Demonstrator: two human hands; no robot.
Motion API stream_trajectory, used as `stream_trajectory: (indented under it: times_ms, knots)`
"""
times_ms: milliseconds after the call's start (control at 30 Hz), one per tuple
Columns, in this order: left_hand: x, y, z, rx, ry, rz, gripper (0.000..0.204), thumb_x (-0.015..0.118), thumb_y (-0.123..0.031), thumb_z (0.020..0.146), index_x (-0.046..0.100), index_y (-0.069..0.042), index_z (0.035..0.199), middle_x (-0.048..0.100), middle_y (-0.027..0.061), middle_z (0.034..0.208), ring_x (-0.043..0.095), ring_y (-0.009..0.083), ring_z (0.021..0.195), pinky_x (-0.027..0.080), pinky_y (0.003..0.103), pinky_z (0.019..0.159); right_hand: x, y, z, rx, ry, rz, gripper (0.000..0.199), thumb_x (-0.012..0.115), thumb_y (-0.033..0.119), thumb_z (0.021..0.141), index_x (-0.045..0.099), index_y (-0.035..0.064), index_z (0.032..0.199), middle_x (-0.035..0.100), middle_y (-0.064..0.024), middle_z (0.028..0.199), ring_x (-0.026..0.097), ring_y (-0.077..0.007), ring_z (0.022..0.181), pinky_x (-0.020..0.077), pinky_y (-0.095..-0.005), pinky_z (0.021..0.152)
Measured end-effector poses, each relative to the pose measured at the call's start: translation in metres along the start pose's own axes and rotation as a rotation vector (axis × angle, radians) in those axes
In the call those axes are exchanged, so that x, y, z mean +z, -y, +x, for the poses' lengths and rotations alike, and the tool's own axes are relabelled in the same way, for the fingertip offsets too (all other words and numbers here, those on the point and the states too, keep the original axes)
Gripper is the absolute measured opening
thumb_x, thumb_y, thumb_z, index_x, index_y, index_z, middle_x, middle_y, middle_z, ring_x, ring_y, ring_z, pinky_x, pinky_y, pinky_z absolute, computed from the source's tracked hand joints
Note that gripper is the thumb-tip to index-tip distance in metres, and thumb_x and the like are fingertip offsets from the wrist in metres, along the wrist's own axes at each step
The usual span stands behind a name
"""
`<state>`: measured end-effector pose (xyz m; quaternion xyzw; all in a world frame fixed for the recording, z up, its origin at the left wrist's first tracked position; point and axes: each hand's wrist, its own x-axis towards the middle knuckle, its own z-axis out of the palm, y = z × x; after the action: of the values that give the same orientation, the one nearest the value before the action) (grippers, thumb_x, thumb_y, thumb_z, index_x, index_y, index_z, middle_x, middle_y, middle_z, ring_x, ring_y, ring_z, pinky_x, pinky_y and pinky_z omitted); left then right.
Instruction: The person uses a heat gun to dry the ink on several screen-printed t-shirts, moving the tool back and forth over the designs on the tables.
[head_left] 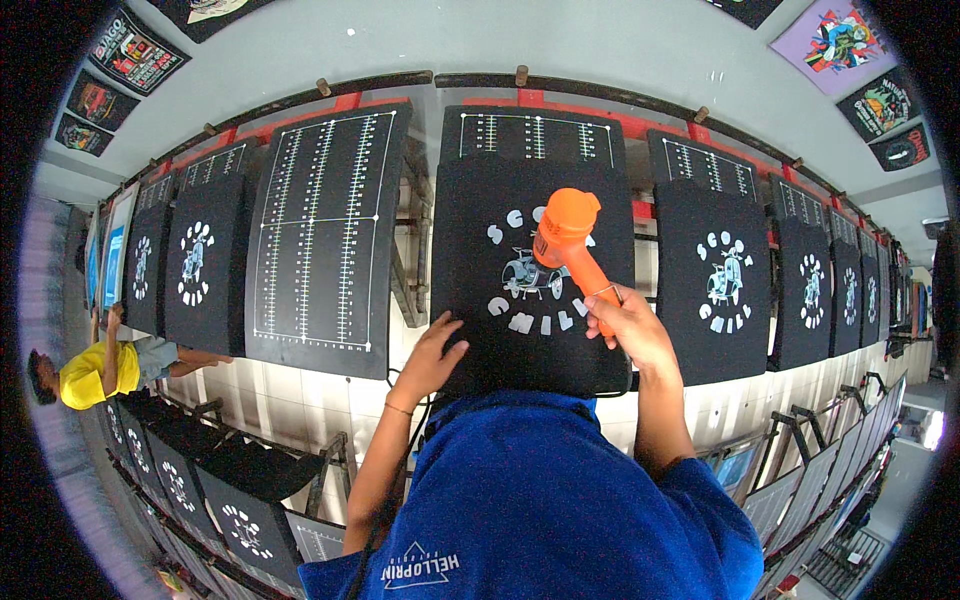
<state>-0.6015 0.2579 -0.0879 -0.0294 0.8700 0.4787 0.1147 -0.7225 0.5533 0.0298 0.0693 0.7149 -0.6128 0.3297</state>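
Note:
In my right hand point(637, 328), fingers wrapped round the handle, is an orange hair dryer point(568, 228). Its barrel hangs over the print on a black T-shirt point(465, 190), covering part of the scooter picture and the lettering around it. The shirt is stretched flat over a black board with white ruled markings that show past its far end. My left hand point(430, 362) rests at the shirt's near left edge, fingers spread and holding nothing. A dark cord runs down beside my left arm.
Left of the shirt stands a bare ruled board point(320, 200). More boards carry printed black shirts, one to the right point(715, 345) and one farther left point(205, 325). Another row point(180, 490) stands behind me. A person in yellow point(100, 375) works at far left.

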Motion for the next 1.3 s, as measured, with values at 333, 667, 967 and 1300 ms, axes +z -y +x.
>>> stream_trajectory:
  times_ms: [333, 667, 967, 1300]
  knots:
    - [-0.111, 0.133, -0.055, -0.170, -0.879, 0.033, 0.023, 0.051, -0.004, 0.088, 0.060, -0.001, 0.108, 0.060, 0.0161, 0.114, 0.057, 0.0301, 0.103, 0.044, 0.039, 0.092, 0.022, -0.010, -0.013, -0.002, -0.149, 0.021, 0.022, 0.064, 0.027, 0.089, 0.058, 0.0061, 0.094, 0.059, 0.0006, 0.069, 0.059, -0.0084, 0.059, 0.0383, -0.0197, 0.043]
    - [-0.182, 0.258, -0.101, -0.990, -1.376, 0.319, 0.062, 0.057, -0.027, 0.089, 0.035, 0.009, 0.135, 0.043, 0.0294, 0.132, 0.049, 0.0457, 0.115, 0.038, 0.052, 0.100, 0.060, -0.010, -0.026, 0.032, -0.275, 0.109, 0.025, 0.064, 0.029, 0.089, 0.057, 0.0059, 0.096, 0.058, 0.0010, 0.069, 0.058, -0.0084, 0.059, 0.0374, -0.0198, 0.044]
    - [-0.155, 0.270, -0.066, -1.012, -1.489, -0.250, 0.070, 0.044, -0.041, 0.096, 0.030, 0.018, 0.131, 0.042, 0.0403, 0.125, 0.049, 0.0483, 0.114, 0.041, 0.053, 0.100, 0.076, -0.020, -0.033, 0.013, -0.239, 0.044, 0.024, 0.064, 0.028, 0.089, 0.058, 0.0058, 0.096, 0.058, 0.0011, 0.067, 0.058, -0.0078, 0.057, 0.0371, -0.0189, 0.042]
    - [-0.145, 0.248, -0.060, -0.824, -1.539, -0.231, 0.065, 0.040, -0.036, 0.099, 0.029, 0.021, 0.129, 0.041, 0.0406, 0.125, 0.047, 0.0486, 0.116, 0.039, 0.052, 0.101, 0.068, -0.030, -0.046, 0.010, -0.231, 0.062, 0.025, 0.064, 0.030, 0.088, 0.059, 0.0071, 0.096, 0.058, 0.0025, 0.070, 0.059, -0.0077, 0.060, 0.0393, -0.0195, 0.046]
